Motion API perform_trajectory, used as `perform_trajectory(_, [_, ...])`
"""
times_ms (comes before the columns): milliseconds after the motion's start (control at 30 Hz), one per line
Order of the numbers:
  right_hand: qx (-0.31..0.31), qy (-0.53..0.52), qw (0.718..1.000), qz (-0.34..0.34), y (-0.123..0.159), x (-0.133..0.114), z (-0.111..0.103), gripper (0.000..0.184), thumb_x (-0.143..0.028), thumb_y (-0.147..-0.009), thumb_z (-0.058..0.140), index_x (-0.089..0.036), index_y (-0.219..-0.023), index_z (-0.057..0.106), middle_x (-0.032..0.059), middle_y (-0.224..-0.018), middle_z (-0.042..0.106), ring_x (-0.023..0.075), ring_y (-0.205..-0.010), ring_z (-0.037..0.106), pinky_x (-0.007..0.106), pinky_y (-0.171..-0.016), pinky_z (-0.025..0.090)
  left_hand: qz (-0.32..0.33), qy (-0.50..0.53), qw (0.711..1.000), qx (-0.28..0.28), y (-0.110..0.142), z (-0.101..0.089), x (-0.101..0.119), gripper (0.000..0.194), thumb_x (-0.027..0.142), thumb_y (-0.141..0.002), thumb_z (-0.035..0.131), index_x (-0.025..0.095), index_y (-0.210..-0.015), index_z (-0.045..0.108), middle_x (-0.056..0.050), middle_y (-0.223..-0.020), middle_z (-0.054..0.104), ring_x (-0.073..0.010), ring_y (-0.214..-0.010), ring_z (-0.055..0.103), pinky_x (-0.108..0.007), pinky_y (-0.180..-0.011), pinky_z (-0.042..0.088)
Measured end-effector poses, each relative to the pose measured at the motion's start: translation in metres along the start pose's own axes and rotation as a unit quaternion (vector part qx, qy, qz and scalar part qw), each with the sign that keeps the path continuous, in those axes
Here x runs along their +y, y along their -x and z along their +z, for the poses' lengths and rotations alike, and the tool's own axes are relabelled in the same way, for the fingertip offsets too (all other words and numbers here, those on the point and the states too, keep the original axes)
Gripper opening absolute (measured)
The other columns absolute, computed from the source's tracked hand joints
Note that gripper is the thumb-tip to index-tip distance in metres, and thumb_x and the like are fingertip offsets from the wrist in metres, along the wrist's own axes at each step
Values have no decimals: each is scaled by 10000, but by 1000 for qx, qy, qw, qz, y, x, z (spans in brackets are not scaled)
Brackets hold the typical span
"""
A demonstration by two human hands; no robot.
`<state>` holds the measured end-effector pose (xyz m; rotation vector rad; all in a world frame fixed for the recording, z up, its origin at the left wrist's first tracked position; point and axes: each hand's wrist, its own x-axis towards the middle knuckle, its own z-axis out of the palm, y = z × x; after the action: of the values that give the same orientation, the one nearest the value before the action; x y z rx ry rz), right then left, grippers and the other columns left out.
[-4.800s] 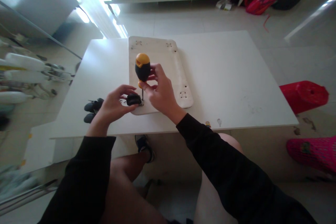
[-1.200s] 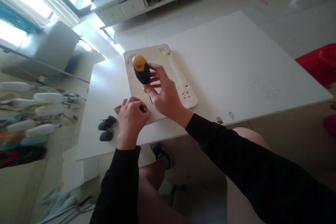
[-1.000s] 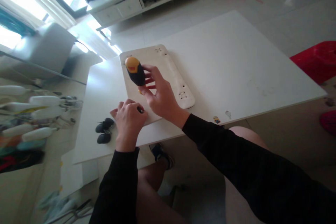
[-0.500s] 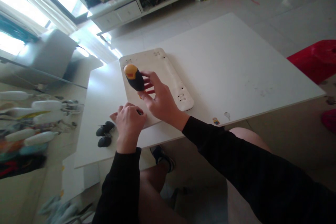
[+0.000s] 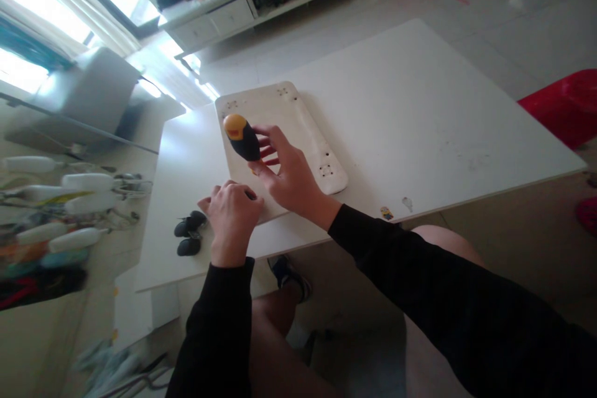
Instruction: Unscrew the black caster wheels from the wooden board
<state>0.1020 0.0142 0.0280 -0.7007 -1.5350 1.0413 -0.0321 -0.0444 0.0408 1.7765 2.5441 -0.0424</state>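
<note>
My right hand (image 5: 293, 179) is closed on a screwdriver (image 5: 244, 140) with a yellow and black handle. Its handle end points up and to the left, and its tip is hidden. My left hand (image 5: 233, 212) is closed over the near left corner of a cream-white panel (image 5: 280, 127). Between its fingers a small dark part (image 5: 250, 195) shows, probably a caster, mostly covered by the hand. The panel lies flat, with groups of screw holes in its visible corners. Several black casters (image 5: 189, 245) lie just left of my left hand.
A white table (image 5: 401, 118) carries the panel and has small stickers (image 5: 387, 213) near its front edge. A red stool (image 5: 562, 109) stands to the right. Beyond the table is a white cabinet (image 5: 233, 15). At left is a blurred rack of white bottle-like things (image 5: 84, 204).
The whole view has shifted slightly, with the table and panel a little further right and up. Both hands keep nearly the same pose, the right one still holding the screwdriver.
</note>
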Motion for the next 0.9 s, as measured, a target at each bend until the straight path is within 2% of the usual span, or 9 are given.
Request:
perform_trajectory(200, [0,1,1000,3,1,-2,-1,437,-174,-948,623,-189,-1368,507,70,-1221,743,158,-971,727,329,-840,644,1,16,1000,0,0,-2,2,153,313,-850,647,239,-801,771,-146,-1169,731,-420,-1187,582,-625,-966,400])
perform_trajectory(467, [-4,6,1000,5,1,-2,-2,433,-188,-949,620,-196,-1370,518,70,-1226,747,165,-986,732,328,-851,654,0,12,1000,2,-1,1,0,148,293,-840,640,232,-769,755,-148,-1116,729,-417,-1166,593,-618,-965,431])
perform_trajectory(567, [-5,10,1000,6,1,-2,-2,436,-190,-950,623,-210,-1371,512,61,-1229,747,165,-977,734,335,-850,660,-2,18,1000,9,-3,5,-1,142,301,-832,639,232,-788,756,-152,-1093,720,-410,-1135,606,-601,-946,450])
perform_trajectory(733, [-11,14,1000,14,1,-5,-4,430,-188,-953,614,-219,-1370,519,59,-1219,748,172,-1007,733,338,-859,658,1,10,1000,-9,-4,3,0,183,308,-854,617,240,-866,787,-157,-1138,726,-429,-1160,614,-612,-938,465])
perform_trajectory(900, [-12,8,1000,9,2,-5,-4,430,-187,-945,617,-202,-1365,523,59,-1189,756,177,-1016,730,340,-855,652,12,22,1000,-17,-3,2,-2,166,269,-854,621,227,-832,780,-154,-1085,737,-385,-1083,657,-524,-858,512])
